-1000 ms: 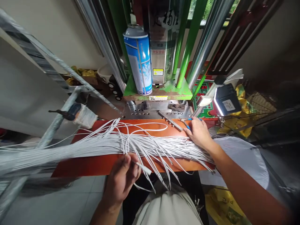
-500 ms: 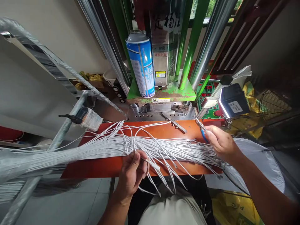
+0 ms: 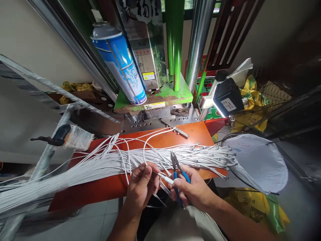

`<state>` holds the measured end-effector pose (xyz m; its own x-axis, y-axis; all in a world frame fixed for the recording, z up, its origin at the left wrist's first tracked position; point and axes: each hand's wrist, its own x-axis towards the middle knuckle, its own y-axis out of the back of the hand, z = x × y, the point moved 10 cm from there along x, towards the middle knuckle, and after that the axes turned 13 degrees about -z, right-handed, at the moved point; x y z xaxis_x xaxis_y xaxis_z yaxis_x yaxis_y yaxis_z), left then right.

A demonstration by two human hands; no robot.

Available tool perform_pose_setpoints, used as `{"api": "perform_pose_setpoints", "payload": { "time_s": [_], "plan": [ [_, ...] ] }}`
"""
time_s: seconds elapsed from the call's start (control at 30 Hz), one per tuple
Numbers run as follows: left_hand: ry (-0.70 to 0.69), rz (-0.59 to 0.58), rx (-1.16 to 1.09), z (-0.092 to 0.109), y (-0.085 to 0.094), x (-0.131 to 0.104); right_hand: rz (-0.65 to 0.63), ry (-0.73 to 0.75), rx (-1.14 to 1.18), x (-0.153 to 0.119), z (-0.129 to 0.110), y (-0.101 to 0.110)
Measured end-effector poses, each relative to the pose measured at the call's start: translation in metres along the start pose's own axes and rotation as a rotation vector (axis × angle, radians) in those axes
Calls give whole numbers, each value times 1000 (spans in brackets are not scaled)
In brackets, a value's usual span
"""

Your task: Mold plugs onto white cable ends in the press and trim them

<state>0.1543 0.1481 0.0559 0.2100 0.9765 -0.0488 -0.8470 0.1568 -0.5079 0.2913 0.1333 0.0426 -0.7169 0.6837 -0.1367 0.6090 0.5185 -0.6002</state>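
Note:
My left hand (image 3: 144, 184) pinches a white cable near its thicker white end piece (image 3: 167, 180), which points right. In my right hand (image 3: 190, 187) are blue-handled pliers (image 3: 175, 164), their jaws pointing up and away from me. The right thumb lies at the tip of the white end piece; whether it presses on it I cannot tell. Behind both hands a thick bundle of white cables (image 3: 100, 170) lies across the orange board (image 3: 195, 134), with small metallic ends at the right.
A blue spray can (image 3: 122, 67) stands on the green press plate (image 3: 173, 95). A metal bar (image 3: 178, 129) lies at the board's back edge. To the right are a lit lamp (image 3: 227, 100) and a white round cloth (image 3: 260, 160); a wrapped frame (image 3: 62, 120) stands left.
My right hand has come left and down with the pliers, beside my left hand. The left hand still holds the cable. The view has shifted and tilted.

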Motion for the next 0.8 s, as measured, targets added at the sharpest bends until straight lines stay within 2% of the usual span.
{"api": "perform_pose_setpoints", "payload": {
  "time_s": [0.17, 0.27, 0.37, 0.47, 0.53, 0.67, 0.8],
  "plan": [
    [153, -4, 126, -27, -9, -4, 51, 15, -4, 1, -4, -4],
    [219, 39, 25, -34, -13, -6, 54, -10, -122, -7, -7, 1],
    [293, 41, -179, -39, -19, -6, 49, 33, -488, -23, -24, 8],
    [363, -55, -307, -43, -30, -4, 63, 186, -986, -40, -46, 4],
    [391, -101, -355, -48, -35, -4, 74, 240, -1222, -47, -51, 0],
    [427, -115, -375, -56, -39, -7, 87, 307, -1511, -51, -52, -8],
    [449, -93, -387, -60, -41, -10, 104, 367, -1666, -54, -56, -12]
  ]
}}
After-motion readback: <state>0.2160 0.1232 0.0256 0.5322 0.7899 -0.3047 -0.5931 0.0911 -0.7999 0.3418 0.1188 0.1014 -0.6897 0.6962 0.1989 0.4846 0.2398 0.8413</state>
